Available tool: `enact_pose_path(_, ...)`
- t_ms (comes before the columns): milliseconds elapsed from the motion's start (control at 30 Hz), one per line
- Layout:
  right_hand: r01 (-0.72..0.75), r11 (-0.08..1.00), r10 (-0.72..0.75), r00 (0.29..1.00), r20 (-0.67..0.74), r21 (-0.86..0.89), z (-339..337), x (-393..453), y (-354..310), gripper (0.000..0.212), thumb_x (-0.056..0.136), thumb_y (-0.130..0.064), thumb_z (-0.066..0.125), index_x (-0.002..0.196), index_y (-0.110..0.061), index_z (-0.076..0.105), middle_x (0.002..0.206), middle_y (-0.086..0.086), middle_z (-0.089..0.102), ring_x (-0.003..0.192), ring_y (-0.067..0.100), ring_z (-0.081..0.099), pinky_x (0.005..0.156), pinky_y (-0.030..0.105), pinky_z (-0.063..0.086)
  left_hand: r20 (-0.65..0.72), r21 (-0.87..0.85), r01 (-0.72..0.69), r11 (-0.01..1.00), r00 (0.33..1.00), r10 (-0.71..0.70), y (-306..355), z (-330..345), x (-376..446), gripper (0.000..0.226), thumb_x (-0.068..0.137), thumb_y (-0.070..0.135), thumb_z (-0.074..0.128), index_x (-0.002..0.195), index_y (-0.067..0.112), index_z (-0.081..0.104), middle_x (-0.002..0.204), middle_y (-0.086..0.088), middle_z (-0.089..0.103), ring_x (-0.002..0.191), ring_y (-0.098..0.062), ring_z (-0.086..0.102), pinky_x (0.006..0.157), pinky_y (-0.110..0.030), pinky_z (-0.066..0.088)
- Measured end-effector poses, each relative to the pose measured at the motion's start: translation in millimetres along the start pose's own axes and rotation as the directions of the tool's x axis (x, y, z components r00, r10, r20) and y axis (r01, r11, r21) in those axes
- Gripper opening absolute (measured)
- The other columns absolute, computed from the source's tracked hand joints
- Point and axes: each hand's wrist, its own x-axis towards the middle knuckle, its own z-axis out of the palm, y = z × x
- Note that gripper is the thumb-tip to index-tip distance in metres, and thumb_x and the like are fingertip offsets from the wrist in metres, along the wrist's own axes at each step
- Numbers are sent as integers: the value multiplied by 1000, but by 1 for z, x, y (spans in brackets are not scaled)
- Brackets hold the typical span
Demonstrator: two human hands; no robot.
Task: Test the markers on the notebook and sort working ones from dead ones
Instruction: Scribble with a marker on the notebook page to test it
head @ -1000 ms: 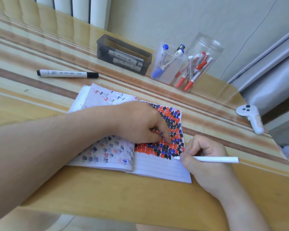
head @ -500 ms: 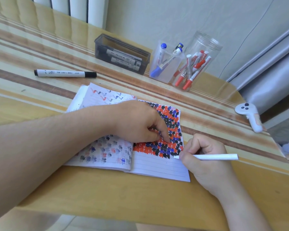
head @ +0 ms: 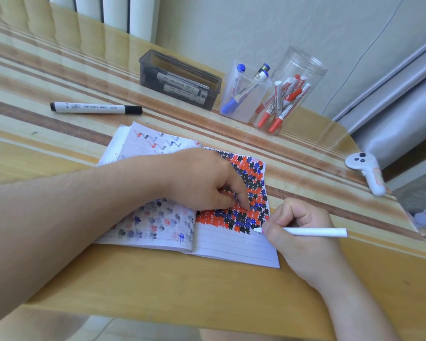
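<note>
Head view: an open notebook (head: 231, 247) lies on the striped table (head: 158, 286), near its front edge
Left hand (head: 202, 183): it rests on the notebook, the fingers curled, the index fingertip pressing on the right page among the red, blue and black marks
Right hand (head: 298, 232): the fingers pinch a white marker (head: 315, 232), its tip touching the right page at the lower edge of the colored marks
Black marker (head: 96, 109): capped, lying alone on the table, behind the notebook to the left
Dark box (head: 180, 81): behind the notebook, with black markers lying inside
Clear cup (head: 244, 94): just right of the box, holding blue markers
Clear jar (head: 293, 92): beside the cup, holding red markers
White controller (head: 365, 169): at the right table edge
</note>
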Motion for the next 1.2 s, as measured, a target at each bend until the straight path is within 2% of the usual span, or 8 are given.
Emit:
enact_pose_path(100, 2, 998, -4, 999, 38, 70, -1, 0, 1, 27, 64, -13, 73, 51, -23, 52, 59, 3, 59, 57, 19, 53, 55, 28, 43, -16, -45, 13, 999, 1000, -13, 0, -3, -2, 42, 101, 29, 46, 134, 51, 57, 116, 15, 67, 110, -6, 58, 100, -34, 46)
enact_pose_path(200, -56, 955, 27, 994, 102, 293, -9, 6, 0, 31, 67, -11, 81, 56, -23, 55, 56, 4, 52, 47, 12, 41, 46, 20, 35, -88, -172, 65, 983, 993, -81, -6, -8, -3, 59, 100, 5, 37, 144, 44, 43, 107, 13, 64, 96, -7, 58, 92, -29, 46)
enact_pose_path(333, -99, 871, 18, 985, 170, 481, -28, 39, -24, 45, 56, -37, 100, 76, -18, 64, 60, 8, 44, 46, 14, 35, 41, 17, 30, -184, -341, 90, 936, 970, -161, -19, -12, -2, 35, 105, 8, 46, 135, 27, 45, 103, 15, 73, 84, -3, 66, 78, -20, 50)
enact_pose_path(400, -25, 871, -41, 991, 125, 491, -27, 64, -38, 29, 67, -28, 93, 76, -21, 67, 61, 7, 50, 49, 17, 42, 42, 19, 32, -214, -328, 108, 938, 959, -186, -25, -17, -2, 20, 103, 12, 55, 119, 23, 56, 101, 13, 75, 81, -1, 68, 78, -22, 53)
enact_pose_path(467, -2, 847, -45, 996, 74, 532, -8, 86, -42, 5, 80, -17, 69, 76, -19, 68, 64, 7, 57, 53, 20, 49, 46, 24, 36, -277, -249, 140, 958, 938, -209, -32, -21, -2, 12, 100, 22, 64, 110, 29, 63, 102, 14, 75, 85, 2, 66, 79, -19, 52)
enact_pose_path(567, -60, 796, 43, 998, 44, 602, 26, 102, -29, 21, 74, -13, 48, 69, -18, 68, 62, 6, 54, 56, 21, 50, 53, 29, 37, -364, -175, 212, 962, 893, -263, -41, -22, -2, 16, 97, 33, 69, 113, 34, 67, 101, 18, 68, 81, 5, 56, 70, -3, 37)
enact_pose_path(733, -93, 809, 69, 996, 64, 581, 15, 104, -8, 22, 72, -10, 43, 71, -16, 64, 60, 7, 52, 57, 21, 48, 53, 29, 37, -395, -188, 238, 953, 870, -295, -47, -20, -1, 15, 94, 35, 72, 109, 38, 69, 89, 24, 61, 81, 11, 54, 65, 2, 35)
enact_pose_path(1200, -67, 904, 21, 993, 113, 423, 19, 102, -13, 21, 79, -11, 58, 72, -25, 71, 73, 14, 71, 63, 22, 62, 54, 28, 51, -362, -140, 198, 970, 902, -236, -44, -15, 1, 17, 92, 39, 73, 109, 40, 72, 92, 21, 69, 85, 6, 60, 71, -12, 43)
